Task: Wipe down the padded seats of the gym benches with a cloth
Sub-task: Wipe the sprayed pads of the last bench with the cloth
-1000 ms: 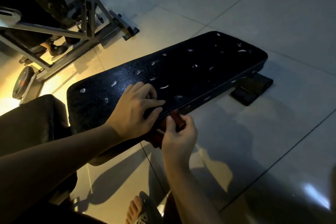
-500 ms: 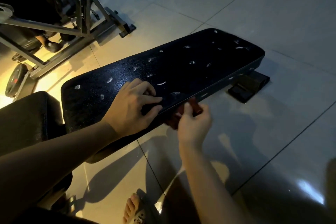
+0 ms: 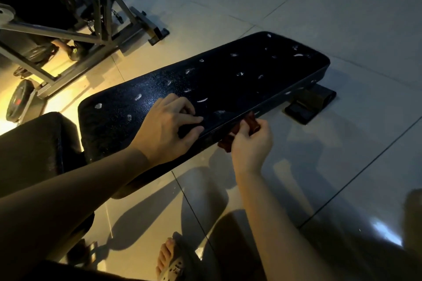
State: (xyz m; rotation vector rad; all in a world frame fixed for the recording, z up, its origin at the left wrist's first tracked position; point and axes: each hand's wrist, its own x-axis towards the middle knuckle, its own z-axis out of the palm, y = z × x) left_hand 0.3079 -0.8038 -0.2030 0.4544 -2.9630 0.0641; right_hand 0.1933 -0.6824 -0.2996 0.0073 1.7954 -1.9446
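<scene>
the reddish cloth [image 3: 247,126] sits against the near side edge of the black bench pad [image 3: 228,80], pinched by thumb and fingers of the right hand [image 3: 251,146]. the left hand [image 3: 166,131] rests on the pad top, fingers bent, close together. a 2nd pad [image 3: 34,143] lies left; a machine frame [image 3: 68,36] stands beyond.

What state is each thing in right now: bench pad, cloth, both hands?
Bench pad: black surface pitted with pale torn spots.
Cloth: bunched, held at the pad's side edge.
Left hand: rests on the pad top, fingers bent.
Right hand: pinches the cloth.
</scene>
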